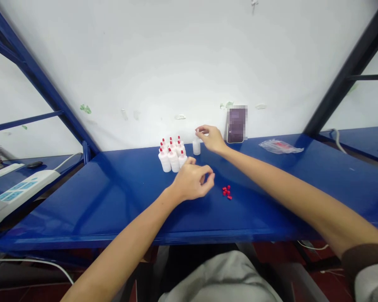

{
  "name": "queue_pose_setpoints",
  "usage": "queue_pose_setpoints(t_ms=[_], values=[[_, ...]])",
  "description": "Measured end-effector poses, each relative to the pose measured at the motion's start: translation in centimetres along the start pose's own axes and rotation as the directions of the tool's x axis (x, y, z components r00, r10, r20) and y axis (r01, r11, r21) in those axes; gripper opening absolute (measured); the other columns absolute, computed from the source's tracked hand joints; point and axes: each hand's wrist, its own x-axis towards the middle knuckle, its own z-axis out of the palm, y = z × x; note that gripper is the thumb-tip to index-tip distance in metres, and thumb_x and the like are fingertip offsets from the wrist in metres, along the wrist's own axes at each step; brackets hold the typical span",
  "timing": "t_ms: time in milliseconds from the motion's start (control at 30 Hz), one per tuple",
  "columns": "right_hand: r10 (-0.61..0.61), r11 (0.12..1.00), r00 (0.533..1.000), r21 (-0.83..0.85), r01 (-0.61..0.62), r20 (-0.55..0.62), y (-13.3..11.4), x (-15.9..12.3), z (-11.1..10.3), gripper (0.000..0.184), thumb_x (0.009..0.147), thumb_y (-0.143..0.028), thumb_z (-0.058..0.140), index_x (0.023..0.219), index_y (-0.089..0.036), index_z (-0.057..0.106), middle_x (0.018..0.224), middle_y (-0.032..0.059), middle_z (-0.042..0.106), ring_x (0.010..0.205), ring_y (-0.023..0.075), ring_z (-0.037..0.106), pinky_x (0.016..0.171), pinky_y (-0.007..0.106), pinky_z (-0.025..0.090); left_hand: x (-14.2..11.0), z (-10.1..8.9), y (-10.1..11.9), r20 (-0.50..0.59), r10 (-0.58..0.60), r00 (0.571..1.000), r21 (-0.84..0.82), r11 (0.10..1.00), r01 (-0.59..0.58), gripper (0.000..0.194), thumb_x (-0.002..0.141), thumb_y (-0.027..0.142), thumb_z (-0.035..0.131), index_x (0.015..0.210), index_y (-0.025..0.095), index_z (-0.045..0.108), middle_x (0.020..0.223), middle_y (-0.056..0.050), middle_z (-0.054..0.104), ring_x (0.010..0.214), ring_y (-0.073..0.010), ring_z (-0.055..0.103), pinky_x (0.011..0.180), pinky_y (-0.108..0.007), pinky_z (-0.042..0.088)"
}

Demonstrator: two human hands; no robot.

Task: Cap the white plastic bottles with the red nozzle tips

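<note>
My right hand (209, 136) is closed, with thumb and fingertips pinched at the pointed tip of a single white squeeze bottle (196, 147). That bottle is upright, and no red cap shows on it. Nearer to me, my left hand (195, 179) has its thumb and index finger pressed together; whatever may be between them is hidden. Just behind the left hand stands a tight group of several white squeeze bottles (173, 160) with red tips, one partly covered by the hand. To its right lies a small heap of loose red caps (227, 192).
A blue table (119, 197) runs along a white wall. A phone (236, 124) leans on the wall, and a clear plastic bag (281, 146) with something red lies farther right. Blue frame posts rise at the left; a power strip (25, 191) is at the far left.
</note>
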Motion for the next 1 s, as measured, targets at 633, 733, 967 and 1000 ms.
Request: queue_pose_setpoints(t_ms=[633, 733, 967, 1000], values=[[0.124, 0.985, 0.972, -0.140, -0.097, 0.200, 1.1, -1.0, -1.7, 0.027, 0.078, -0.033, 0.056, 0.080, -0.012, 0.073, 0.078, 0.0045, 0.069, 0.070, 0.0150, 0.055, 0.069, 0.027, 0.042, -0.4, 1.7, 0.3, 0.370, 0.013, 0.929, -0.136, 0.990, 0.041, 0.022, 0.093, 0.029, 0.049, 0.106, 0.021, 0.065, 0.084, -0.001, 0.061, 0.076, -0.0137, 0.057, 0.073, -0.026, 0.045], [0.188, 0.968, 0.958, -0.208, -0.142, 0.217, 1.0, -2.5, -4.4, 0.031, 0.076, -0.041, 0.059, 0.068, -0.013, 0.069, 0.063, 0.0009, 0.059, 0.063, 0.0134, 0.048, 0.061, 0.027, 0.035, -0.3, 1.7, 0.6, 0.374, 0.022, 0.927, -0.164, 0.986, 0.042, 0.028, 0.091, 0.031, 0.052, 0.116, 0.022, 0.062, 0.094, -0.002, 0.062, 0.084, -0.0151, 0.059, 0.079, -0.027, 0.047], [0.240, 0.957, 0.943, -0.221, -0.190, 0.229, 0.9, -5.3, -8.2, 0.035, 0.078, -0.046, 0.057, 0.062, -0.015, 0.063, 0.054, -0.0022, 0.043, 0.057, 0.0117, 0.038, 0.055, 0.028, 0.026, -0.4, 1.4, 0.9, 0.379, 0.041, 0.924, -0.195, 0.980, 0.036, 0.038, 0.085, 0.019, 0.053, 0.122, 0.023, 0.060, 0.111, -0.005, 0.060, 0.094, -0.0170, 0.060, 0.087, -0.029, 0.048], [0.241, 0.956, 0.943, -0.226, -0.189, 0.229, 0.7, -5.5, -8.2, 0.036, 0.078, -0.046, 0.056, 0.060, -0.015, 0.061, 0.054, -0.0024, 0.042, 0.056, 0.0116, 0.037, 0.055, 0.028, 0.026, -0.4, 1.3, 0.9, 0.380, 0.043, 0.924, -0.197, 0.980, 0.035, 0.037, 0.085, 0.018, 0.053, 0.121, 0.023, 0.060, 0.110, -0.005, 0.060, 0.093, -0.0167, 0.059, 0.086, -0.029, 0.048]])
